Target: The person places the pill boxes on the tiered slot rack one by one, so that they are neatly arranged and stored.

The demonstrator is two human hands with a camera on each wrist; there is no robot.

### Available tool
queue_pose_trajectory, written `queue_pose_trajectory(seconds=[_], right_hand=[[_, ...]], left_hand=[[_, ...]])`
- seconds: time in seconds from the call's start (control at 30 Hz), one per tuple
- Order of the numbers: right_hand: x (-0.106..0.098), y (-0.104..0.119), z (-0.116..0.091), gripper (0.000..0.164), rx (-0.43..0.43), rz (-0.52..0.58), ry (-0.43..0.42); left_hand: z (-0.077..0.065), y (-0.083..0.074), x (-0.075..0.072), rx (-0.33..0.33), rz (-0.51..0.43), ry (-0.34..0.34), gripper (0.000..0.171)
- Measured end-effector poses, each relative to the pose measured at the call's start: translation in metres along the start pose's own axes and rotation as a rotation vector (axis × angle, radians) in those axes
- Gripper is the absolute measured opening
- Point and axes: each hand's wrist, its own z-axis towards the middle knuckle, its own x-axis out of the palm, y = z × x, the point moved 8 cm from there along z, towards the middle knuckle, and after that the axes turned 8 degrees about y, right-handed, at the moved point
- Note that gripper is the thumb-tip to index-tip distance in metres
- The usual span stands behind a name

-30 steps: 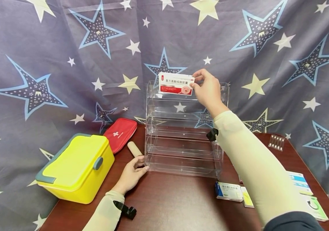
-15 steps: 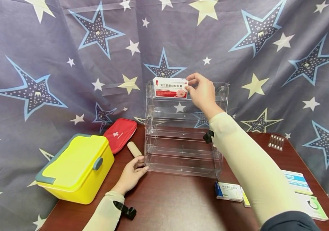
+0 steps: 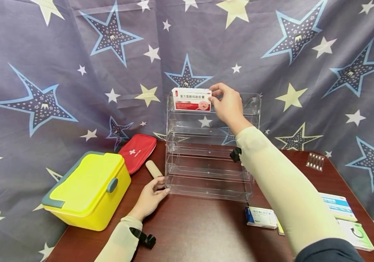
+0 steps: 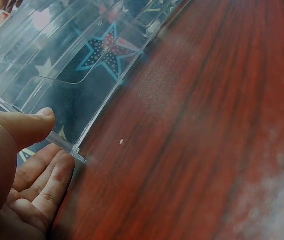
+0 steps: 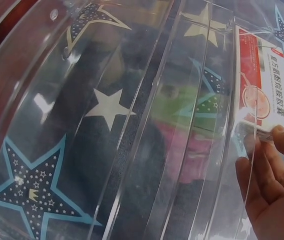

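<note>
A clear plastic tiered rack (image 3: 208, 173) stands on the table. At its top left, my right hand (image 3: 228, 105) pinches the right end of a white and red medicine box (image 3: 191, 100). The box stands upright at the top tier; in the right wrist view the medicine box (image 5: 254, 82) sits behind that tier's clear front lip, with thumb and fingers at its end. My left hand (image 3: 149, 198) grips the rack's lower left corner. The left wrist view shows the left thumb (image 4: 34, 125) on one side of the rack's edge and the fingers curled on the other.
To the left are a yellow lidded box (image 3: 90, 185), a red first-aid pouch (image 3: 137, 153) and a beige roll (image 3: 154, 169). Several medicine boxes, including a blue-white one (image 3: 261, 217), lie at the right, partly behind my arm. A blister-like pack (image 3: 315, 161) lies at the far right.
My right hand has moved the medicine box left and slightly down, from above the top tier to its left end. My left hand has stayed at the rack's corner.
</note>
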Motion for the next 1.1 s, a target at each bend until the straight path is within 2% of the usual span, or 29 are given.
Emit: queue_pose_trajectory(seconds=[0.3,0.63,0.8,0.97,1.1], right_hand=[[0.001,-0.002,0.001,0.023,-0.024,0.005,0.003],[0.002,-0.005,0.000,0.026,-0.010,0.014,0.024],[0.000,-0.006,-0.002,0.035,-0.032,0.055,0.035],[-0.013,-0.010,-0.017,0.042,-0.067,0.147,0.054],[-0.035,-0.019,-0.041,0.044,-0.133,0.199,0.022]], left_hand=[[0.000,-0.001,0.001,-0.007,0.013,0.003,0.048],[0.001,-0.003,0.003,0.017,-0.027,0.017,0.047],[0.000,-0.002,0.003,0.018,-0.035,0.021,0.048],[0.001,-0.001,0.003,0.011,-0.027,0.018,0.047],[0.000,-0.001,0.001,0.008,-0.014,0.011,0.047]])
